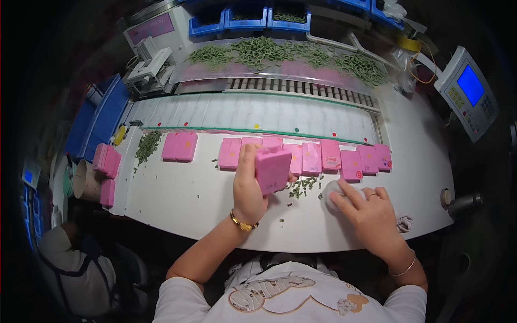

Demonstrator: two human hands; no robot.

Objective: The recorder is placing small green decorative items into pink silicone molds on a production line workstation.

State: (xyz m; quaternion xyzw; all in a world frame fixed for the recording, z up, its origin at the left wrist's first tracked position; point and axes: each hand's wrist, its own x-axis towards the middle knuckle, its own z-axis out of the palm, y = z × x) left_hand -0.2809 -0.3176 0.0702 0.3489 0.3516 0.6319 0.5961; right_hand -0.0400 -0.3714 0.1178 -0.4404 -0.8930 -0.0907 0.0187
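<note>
Workstation: dim surroundings, a white tabletop (167, 185) under bright light, curved by the lens.

Left hand (247, 185): closed around a pink block (273, 171), held raised above the tabletop with its broad face showing. Fingertips partly hidden behind it.

Right hand (370, 207): fingers spread over a pale round object (329, 196) on the tabletop. Contact evident; whether it is gripped or merely covered is unclear.

Just outward: loose green pieces (305, 187) lie scattered between the hands, near the held block. Beyond them, a row of pink blocks (330, 155), some marked by hand, stands along the pale panelled strip (215, 112). Left: a pair of pink blocks (180, 146), then a green heap (147, 146). Farther back, a clear tray (188, 71) carrying green rings (261, 51), and blue bins (245, 20). Right: a panel with a blue screen (469, 86).

Risks (judgement): a slack left grip could drop the block onto the loose pieces and scatter them. Setting it down there might trap pieces beneath, leaving it tilted. A sweep of the right forearm or the round object could likewise spread them, or nudge the nearest blocks out of line.
</note>
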